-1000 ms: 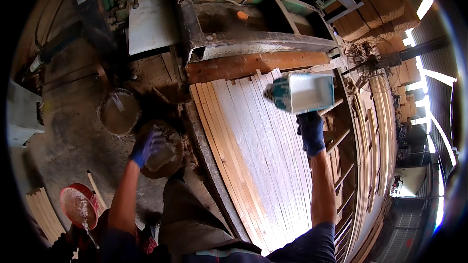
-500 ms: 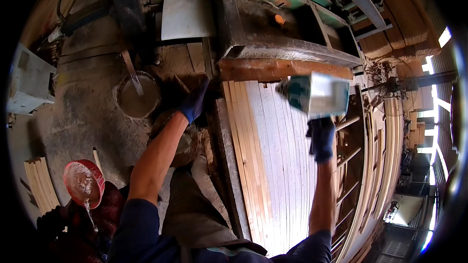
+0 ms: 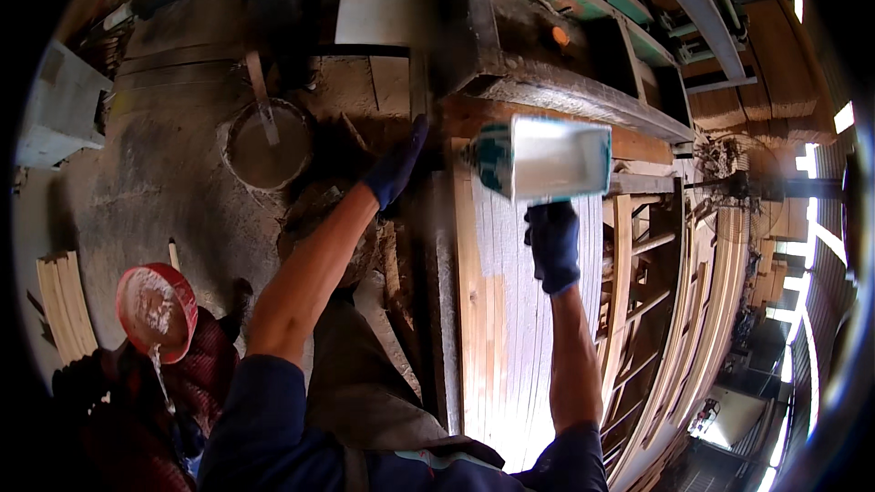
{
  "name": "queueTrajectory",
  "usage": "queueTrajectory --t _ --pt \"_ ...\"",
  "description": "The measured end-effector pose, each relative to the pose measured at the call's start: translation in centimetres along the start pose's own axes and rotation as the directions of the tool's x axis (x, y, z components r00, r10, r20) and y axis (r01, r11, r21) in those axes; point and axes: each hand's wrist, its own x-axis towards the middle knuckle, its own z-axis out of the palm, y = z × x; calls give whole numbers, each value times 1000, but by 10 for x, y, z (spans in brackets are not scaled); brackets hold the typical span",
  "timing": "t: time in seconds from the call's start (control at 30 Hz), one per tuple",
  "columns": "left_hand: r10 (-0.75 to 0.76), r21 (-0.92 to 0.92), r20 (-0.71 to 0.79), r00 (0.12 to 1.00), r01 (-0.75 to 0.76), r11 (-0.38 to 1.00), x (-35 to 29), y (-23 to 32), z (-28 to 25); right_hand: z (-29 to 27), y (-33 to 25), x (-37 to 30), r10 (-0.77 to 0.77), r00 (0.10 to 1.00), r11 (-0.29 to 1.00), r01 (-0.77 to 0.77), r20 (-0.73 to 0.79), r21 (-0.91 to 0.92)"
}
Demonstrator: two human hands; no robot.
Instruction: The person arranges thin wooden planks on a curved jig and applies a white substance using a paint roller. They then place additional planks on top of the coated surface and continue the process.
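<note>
My right hand (image 3: 553,251), in a dark blue glove, grips a teal-and-white cut-open jug (image 3: 561,159). The jug is tilted sideways above the far end of a row of wooden strips (image 3: 524,310), its white inside showing and its narrow end pointing left. Most strips carry a wet-looking white coating, while those along the left look bare. My left hand (image 3: 394,171), also gloved, reaches out beside the far left corner of the strips with fingers stretched. Whether it touches the bench edge is hard to tell.
A bucket of greyish liquid (image 3: 267,148) with a stick in it stands on the floor at left. Nearer, another person holds a red bowl (image 3: 157,312) of pale paste. A metal machine frame (image 3: 583,91) rises behind the strips. Slatted racks (image 3: 638,301) of wood lie right.
The jug and my right hand have moved left across the strips. My left hand has shifted a little right and farther away. The whole view has turned slightly.
</note>
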Motion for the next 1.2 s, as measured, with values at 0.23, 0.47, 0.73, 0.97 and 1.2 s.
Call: queueTrajectory --t 0.23,0.47,0.73,0.97,1.2 --pt "-218 -644 166 962 273 715 13 -36 -10 -26 -10 -132 230 968 968 -238 100 79" --pt "-238 -706 205 949 312 636 11 -44 -2 -60 -41 -233 421 895 883 -368 149 -291" --pt "-158 -801 230 960 279 530 0 -13 3 41 -17 17 -207 978 963 211 41 -168" --pt "-361 -701 280 889 446 556 -9 23 9 38 -17 -6 -85 995 989 91 54 -117" --pt "-383 -716 280 880 458 528 -18 32 13 -24 22 -255 -138 982 929 174 130 -326"
